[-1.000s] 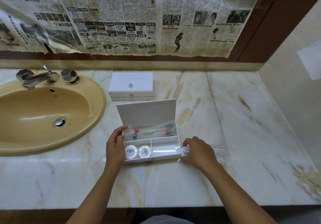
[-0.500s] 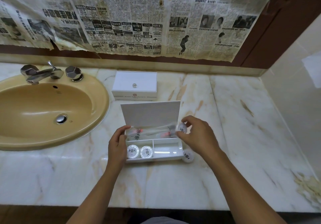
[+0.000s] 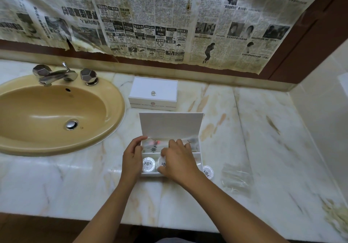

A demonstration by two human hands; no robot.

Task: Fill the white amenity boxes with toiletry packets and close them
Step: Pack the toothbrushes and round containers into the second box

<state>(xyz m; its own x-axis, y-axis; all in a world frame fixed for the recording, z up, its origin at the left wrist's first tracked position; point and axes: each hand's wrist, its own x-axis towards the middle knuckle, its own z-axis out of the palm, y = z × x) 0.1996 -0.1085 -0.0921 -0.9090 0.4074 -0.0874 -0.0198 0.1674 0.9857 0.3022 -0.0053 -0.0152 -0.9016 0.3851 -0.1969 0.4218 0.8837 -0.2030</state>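
An open white amenity box (image 3: 171,125) stands on the marble counter with its lid upright. Its rear compartment holds long clear packets (image 3: 154,145). One round white packet (image 3: 148,164) lies in the front left compartment. My left hand (image 3: 132,158) grips the box's left wall. My right hand (image 3: 178,161) reaches down into the front of the box, fingers curled on another round packet (image 3: 161,163); most of it is hidden by the hand. A further round packet (image 3: 208,172) lies on the counter against the box's right side. A closed white amenity box (image 3: 153,94) sits behind.
A tan sink (image 3: 54,114) with a chrome tap (image 3: 56,75) fills the left. A clear plastic wrapper (image 3: 236,176) lies to the right of the box. Newspaper covers the mirror behind. A tiled wall bounds the counter (image 3: 263,129) on the right.
My right hand picked up a round packet from the counter at the box's right, lifted it over the box and lowered it into the front compartment. My left hand stayed on the box.
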